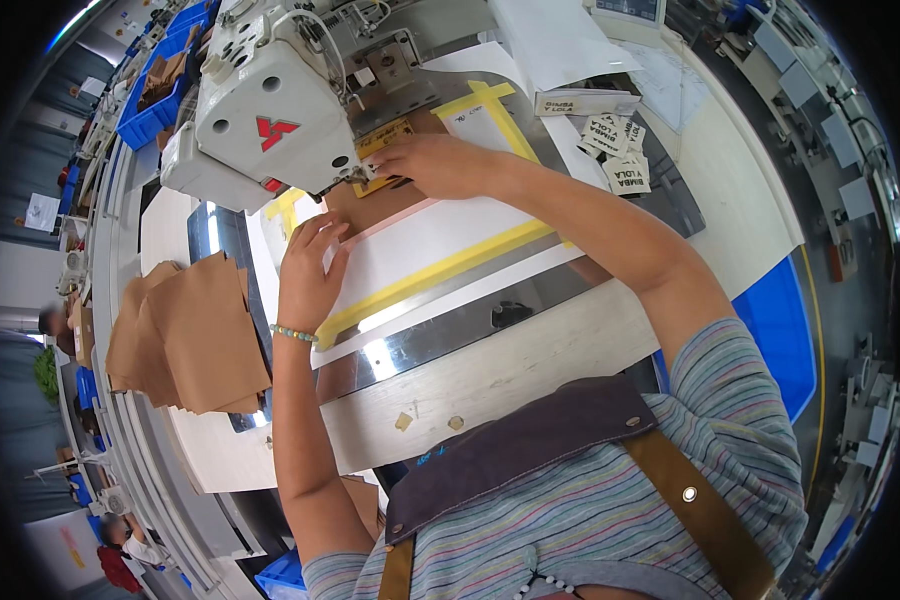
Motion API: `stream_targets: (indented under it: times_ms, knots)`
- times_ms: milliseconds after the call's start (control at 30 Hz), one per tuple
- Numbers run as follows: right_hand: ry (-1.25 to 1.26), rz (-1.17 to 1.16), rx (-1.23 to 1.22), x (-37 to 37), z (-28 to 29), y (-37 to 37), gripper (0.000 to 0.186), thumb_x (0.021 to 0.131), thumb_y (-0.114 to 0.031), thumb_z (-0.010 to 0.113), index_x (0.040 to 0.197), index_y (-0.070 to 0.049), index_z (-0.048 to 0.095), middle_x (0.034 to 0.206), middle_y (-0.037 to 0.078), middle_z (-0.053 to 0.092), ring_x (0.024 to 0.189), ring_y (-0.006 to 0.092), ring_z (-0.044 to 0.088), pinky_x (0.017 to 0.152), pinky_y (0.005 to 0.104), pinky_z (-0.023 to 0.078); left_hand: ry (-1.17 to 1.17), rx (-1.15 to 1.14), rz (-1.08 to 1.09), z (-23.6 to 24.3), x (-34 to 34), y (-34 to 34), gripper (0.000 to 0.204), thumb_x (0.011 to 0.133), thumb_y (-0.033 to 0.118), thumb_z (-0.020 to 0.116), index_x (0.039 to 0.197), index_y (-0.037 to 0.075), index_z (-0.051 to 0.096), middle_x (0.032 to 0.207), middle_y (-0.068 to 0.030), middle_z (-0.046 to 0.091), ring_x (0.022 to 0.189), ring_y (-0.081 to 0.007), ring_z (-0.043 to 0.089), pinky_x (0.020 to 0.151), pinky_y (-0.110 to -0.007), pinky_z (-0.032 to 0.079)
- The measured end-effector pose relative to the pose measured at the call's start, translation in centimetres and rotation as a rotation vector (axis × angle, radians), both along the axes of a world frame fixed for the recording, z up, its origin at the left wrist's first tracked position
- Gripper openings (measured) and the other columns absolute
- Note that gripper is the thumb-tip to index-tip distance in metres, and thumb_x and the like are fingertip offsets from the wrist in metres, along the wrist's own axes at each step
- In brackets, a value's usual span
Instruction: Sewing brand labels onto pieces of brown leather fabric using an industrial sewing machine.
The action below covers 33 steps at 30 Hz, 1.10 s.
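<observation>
A flat brown panel with a pinkish near edge lies on a white sheet bordered by yellow tape. My left hand rests at the panel's near left corner, fingers apart and holding nothing. Over the panel's far side, my right hand lies flat with its fingers stretched left onto a yellow plate, close to the needle area. The white sewing machine head stands just beyond my left hand and hides part of the panel's far left. What lies beneath my right fingertips is hidden.
A stack of brown pieces sits left of my left forearm. Several cream printed labels lie at the right, near a white box. A blue bin stands beyond my right elbow. Small scraps lie on the near table edge.
</observation>
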State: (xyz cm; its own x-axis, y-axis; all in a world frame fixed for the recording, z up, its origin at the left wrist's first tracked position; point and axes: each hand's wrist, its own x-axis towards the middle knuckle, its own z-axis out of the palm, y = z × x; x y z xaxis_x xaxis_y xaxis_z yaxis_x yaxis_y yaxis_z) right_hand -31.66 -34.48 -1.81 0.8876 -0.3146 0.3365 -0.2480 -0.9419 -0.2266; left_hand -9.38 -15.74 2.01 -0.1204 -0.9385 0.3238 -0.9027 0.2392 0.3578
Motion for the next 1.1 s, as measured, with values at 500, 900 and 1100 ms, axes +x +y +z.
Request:
stream_targets:
  times_ms: [500,900,1100]
  knots:
    - [-0.715,-0.332,0.067,-7.2,1.4,-0.4,0.027,0.095,-0.003,0.061,0.12,-0.007,0.071,0.124,0.007,0.072,0.119,0.03,0.063,0.108,0.044,0.045,-0.037,-0.093,-0.032,-2.5,-1.5,-3.2,0.046,0.094,0.016,0.073,0.136,-0.001,0.064,0.146,-0.0146,0.061,0.135,-0.0398,0.053,0.116,-0.044,0.042]
    - [-0.694,-0.334,0.112,-7.2,2.1,0.3,0.024,0.103,-0.009,0.055,0.12,-0.006,0.072,0.123,0.008,0.072,0.12,0.0295,0.063,0.108,0.0435,0.043,-0.141,-0.101,-0.088,-2.5,-0.6,-2.7,0.045,0.099,0.018,0.069,0.14,0.002,0.062,0.153,-0.0097,0.058,0.14,-0.0462,0.047,0.12,-0.048,0.038]
    - [-0.682,-0.334,0.139,-7.1,2.4,0.7,0.024,0.103,-0.01,0.055,0.119,-0.006,0.072,0.122,0.01,0.073,0.118,0.0308,0.064,0.107,0.0445,0.044,-0.284,-0.084,-0.093,-2.7,-0.4,-2.6,0.047,0.1,0.02,0.067,0.144,0.004,0.06,0.156,-0.0068,0.055,0.144,-0.0438,0.045,0.12,-0.049,0.038]
